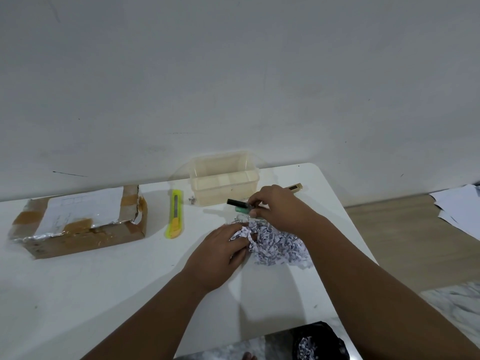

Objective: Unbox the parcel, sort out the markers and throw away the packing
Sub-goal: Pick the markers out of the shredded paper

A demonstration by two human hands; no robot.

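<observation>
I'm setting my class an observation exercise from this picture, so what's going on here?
A person is unpacking at a white table. Their right hand pinches a green marker with a black cap just above a pile of shredded paper, while the left hand rests on that pile. The opened cardboard parcel and a yellow utility knife lie to the left; a clear plastic container stands behind, a beige marker beside it.

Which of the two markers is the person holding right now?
The green-and-black marker, pinched by the right hand just in front of the clear tub. The other, a beige marker, lies free on the table behind that hand.
</observation>
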